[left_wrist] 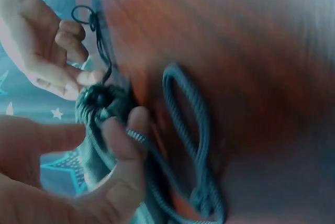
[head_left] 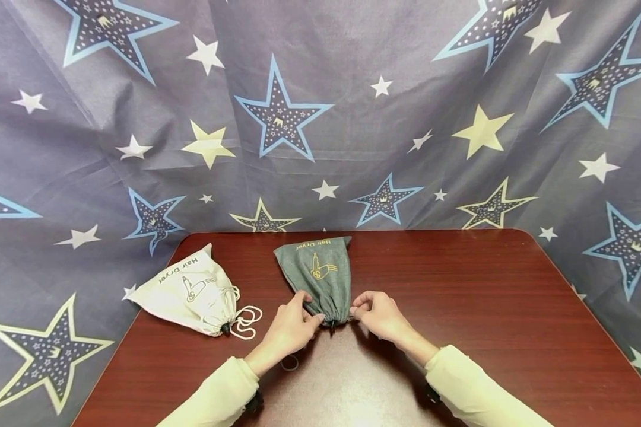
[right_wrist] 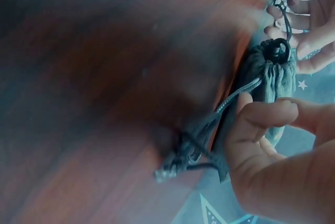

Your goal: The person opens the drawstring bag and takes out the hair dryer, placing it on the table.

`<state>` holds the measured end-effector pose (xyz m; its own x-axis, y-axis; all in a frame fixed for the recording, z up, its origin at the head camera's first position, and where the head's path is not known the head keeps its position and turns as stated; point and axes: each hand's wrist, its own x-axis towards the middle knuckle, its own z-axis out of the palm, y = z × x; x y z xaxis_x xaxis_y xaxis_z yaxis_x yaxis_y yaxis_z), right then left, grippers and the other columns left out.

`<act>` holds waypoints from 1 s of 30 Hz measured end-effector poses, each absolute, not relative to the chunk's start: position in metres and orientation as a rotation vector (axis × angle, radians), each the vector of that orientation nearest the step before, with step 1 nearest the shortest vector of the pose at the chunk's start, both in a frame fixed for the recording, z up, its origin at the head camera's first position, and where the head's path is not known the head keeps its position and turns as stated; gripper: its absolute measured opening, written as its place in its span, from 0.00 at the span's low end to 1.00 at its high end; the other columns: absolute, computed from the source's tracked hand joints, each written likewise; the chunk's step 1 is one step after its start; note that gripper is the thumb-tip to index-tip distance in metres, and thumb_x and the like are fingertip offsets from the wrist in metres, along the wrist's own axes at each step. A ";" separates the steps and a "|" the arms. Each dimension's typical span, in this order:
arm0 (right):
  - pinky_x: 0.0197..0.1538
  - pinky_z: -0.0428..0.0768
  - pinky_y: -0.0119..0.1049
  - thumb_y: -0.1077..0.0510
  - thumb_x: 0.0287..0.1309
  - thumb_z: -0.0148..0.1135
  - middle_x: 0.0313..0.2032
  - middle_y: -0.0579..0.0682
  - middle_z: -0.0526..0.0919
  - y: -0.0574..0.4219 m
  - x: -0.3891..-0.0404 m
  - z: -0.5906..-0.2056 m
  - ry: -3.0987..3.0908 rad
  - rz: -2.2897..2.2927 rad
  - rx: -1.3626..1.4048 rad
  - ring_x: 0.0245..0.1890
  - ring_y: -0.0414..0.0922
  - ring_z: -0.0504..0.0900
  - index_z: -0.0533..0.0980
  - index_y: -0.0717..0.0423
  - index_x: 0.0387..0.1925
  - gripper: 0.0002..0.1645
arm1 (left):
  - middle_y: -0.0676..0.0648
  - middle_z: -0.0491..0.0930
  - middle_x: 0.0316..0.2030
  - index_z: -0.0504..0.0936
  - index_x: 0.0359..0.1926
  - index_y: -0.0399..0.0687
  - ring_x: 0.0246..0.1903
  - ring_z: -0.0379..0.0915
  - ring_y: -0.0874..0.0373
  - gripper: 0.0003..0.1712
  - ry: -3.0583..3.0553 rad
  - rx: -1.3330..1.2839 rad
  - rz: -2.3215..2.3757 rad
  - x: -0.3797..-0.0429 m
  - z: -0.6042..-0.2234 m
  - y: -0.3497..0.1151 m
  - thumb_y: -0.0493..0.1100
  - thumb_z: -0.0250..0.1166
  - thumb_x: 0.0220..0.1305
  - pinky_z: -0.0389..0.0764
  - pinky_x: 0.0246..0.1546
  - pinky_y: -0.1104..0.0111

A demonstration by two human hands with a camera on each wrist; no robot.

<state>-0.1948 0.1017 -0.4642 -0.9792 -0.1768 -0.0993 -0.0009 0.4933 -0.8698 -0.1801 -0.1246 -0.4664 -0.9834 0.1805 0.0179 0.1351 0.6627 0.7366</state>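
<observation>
A grey-green drawstring bag (head_left: 320,276) lies on the table, its gathered mouth toward me. It carries a yellow hair dryer print. My left hand (head_left: 294,325) is at the left of the mouth, pinching a drawstring (left_wrist: 163,164) whose knotted loop hangs over the table in the left wrist view. On the other side, my right hand (head_left: 379,314) pinches the cord (right_wrist: 238,96) with thumb and finger, its knotted end below. A dark cord stopper (right_wrist: 276,50) sits at the cinched mouth between both hands.
Left of the bag lies a white drawstring bag (head_left: 189,296) with a hair dryer print, its white cords (head_left: 246,323) loose on the table. The reddish-brown table (head_left: 459,284) ends at a star-patterned curtain (head_left: 347,136) behind.
</observation>
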 end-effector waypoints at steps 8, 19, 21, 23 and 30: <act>0.15 0.67 0.31 0.61 0.68 0.66 0.31 0.56 0.86 0.094 -0.193 -0.465 2.345 -1.637 -0.074 0.12 0.38 0.67 0.79 0.62 0.40 0.06 | 0.40 0.85 0.25 0.74 0.56 0.37 0.20 0.85 0.50 0.18 2.519 0.115 1.569 -0.185 -0.473 -0.122 0.39 0.67 0.71 0.84 0.18 0.62; 0.16 0.66 0.31 0.62 0.69 0.66 0.28 0.57 0.84 0.087 -0.192 -0.465 2.260 -1.663 -0.038 0.12 0.38 0.66 0.76 0.62 0.39 0.07 | 0.39 0.84 0.23 0.79 0.46 0.41 0.20 0.86 0.51 0.07 2.418 0.058 1.574 -0.192 -0.469 -0.121 0.38 0.67 0.72 0.83 0.18 0.65; 0.16 0.67 0.31 0.63 0.69 0.65 0.28 0.57 0.84 0.086 -0.192 -0.466 2.246 -1.669 -0.029 0.13 0.38 0.65 0.76 0.62 0.38 0.06 | 0.38 0.84 0.24 0.79 0.46 0.41 0.21 0.86 0.52 0.06 2.382 0.036 1.590 -0.194 -0.468 -0.121 0.37 0.67 0.72 0.82 0.18 0.66; 0.16 0.67 0.31 0.63 0.69 0.65 0.28 0.56 0.85 0.087 -0.193 -0.466 2.235 -1.669 -0.024 0.13 0.38 0.65 0.76 0.62 0.38 0.06 | 0.37 0.84 0.25 0.79 0.45 0.41 0.22 0.86 0.52 0.06 2.332 0.013 1.621 -0.194 -0.468 -0.121 0.36 0.67 0.72 0.83 0.18 0.66; 0.17 0.68 0.31 0.62 0.70 0.63 0.31 0.56 0.85 0.087 -0.194 -0.469 2.196 -1.674 -0.014 0.14 0.38 0.64 0.75 0.62 0.37 0.07 | 0.41 0.82 0.29 0.79 0.43 0.39 0.26 0.88 0.49 0.04 2.200 -0.076 1.699 -0.198 -0.468 -0.122 0.32 0.64 0.69 0.84 0.19 0.64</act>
